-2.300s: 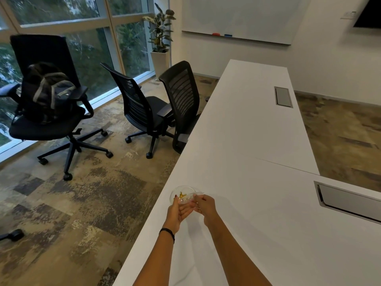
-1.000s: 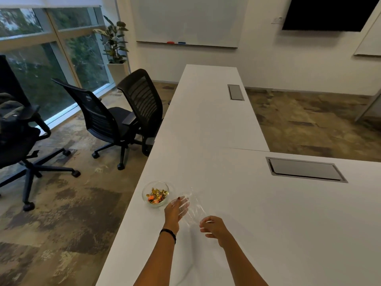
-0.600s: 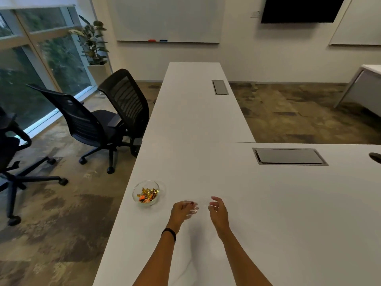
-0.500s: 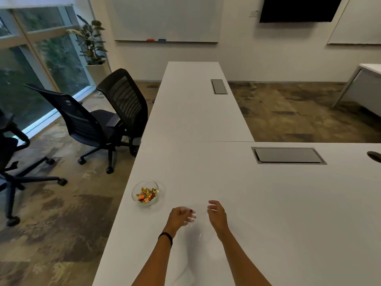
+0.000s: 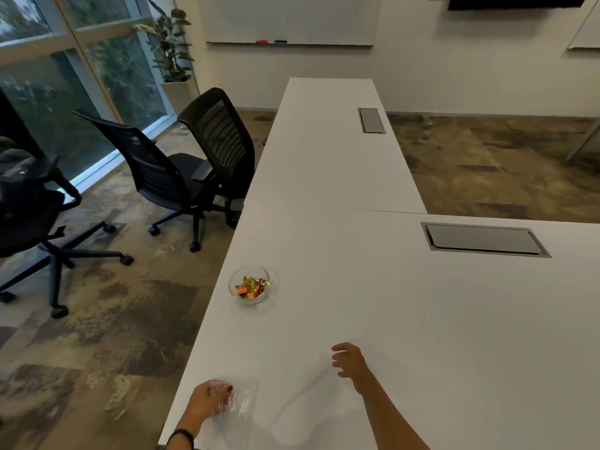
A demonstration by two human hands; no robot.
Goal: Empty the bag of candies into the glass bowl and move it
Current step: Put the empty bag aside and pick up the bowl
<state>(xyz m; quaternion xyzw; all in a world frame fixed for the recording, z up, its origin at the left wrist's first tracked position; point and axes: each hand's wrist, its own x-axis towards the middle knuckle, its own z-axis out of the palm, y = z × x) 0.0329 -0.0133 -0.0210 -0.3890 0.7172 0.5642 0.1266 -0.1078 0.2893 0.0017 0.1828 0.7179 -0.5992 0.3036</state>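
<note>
A small glass bowl point(image 5: 249, 285) stands near the left edge of the white table point(image 5: 406, 319), with several gold and orange wrapped candies point(image 5: 251, 286) inside. My left hand point(image 5: 207, 402) is at the table's near left edge, fingers closed on a crumpled clear plastic bag point(image 5: 242, 402) that looks empty and rests on the tabletop. My right hand point(image 5: 349, 358) hovers just above the table to the right, fingers loosely spread, holding nothing. Both hands are well short of the bowl.
Two black office chairs point(image 5: 194, 164) stand left of the table and a third point(image 5: 29, 206) sits farther left. Cable hatches point(image 5: 483, 240) are set into the tabletop at the right and farther back point(image 5: 371, 120). A potted plant point(image 5: 170, 60) stands by the window.
The candies went from the bag into the bowl. My hands then drew back from the bowl and apart; the left hand pulled the crumpled bag to the near left edge.
</note>
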